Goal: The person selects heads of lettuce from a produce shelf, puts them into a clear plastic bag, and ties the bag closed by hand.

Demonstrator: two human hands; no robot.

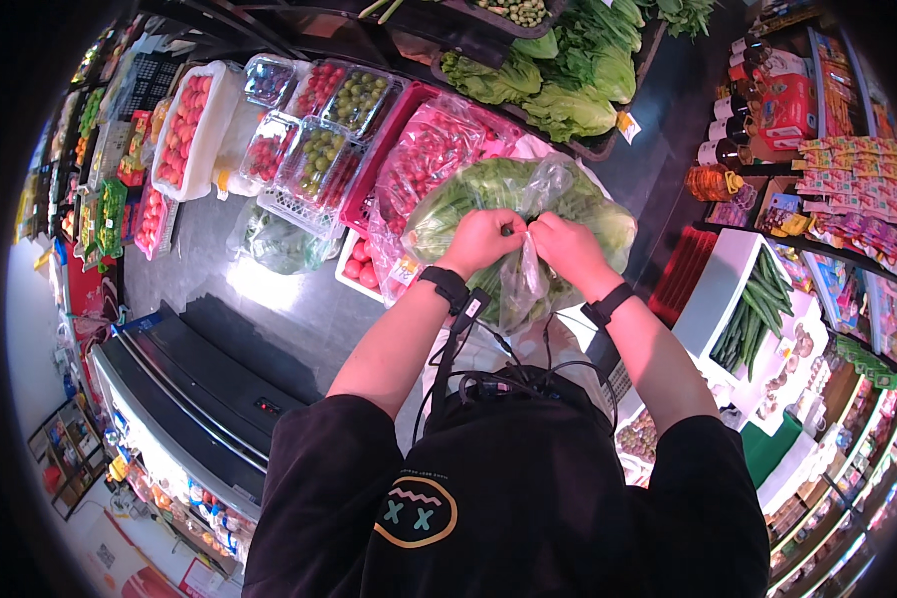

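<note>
A large clear plastic bag (pixel 448 196) full of leafy green vegetables lies in front of me. My left hand (pixel 486 238) pinches the gathered plastic at the middle of the bag's top, its thumb and forefinger curled together. Close beside it, my right hand (pixel 568 247) grips the same bunched plastic. A twisted tail of film hangs down below the fingers, and another loose fold stands up above them. Whether the plastic is knotted is hidden by my fingertips.
Beyond the bag sit a pink crate (pixel 411 112) of bagged red produce and a tray of lettuces (pixel 568 82). Fruit in clear boxes (pixel 318 153) stands at left, near a chest freezer (pixel 217 389). Cucumbers (pixel 755 306) fill a white box at right, below stocked shelves (pixel 852 172).
</note>
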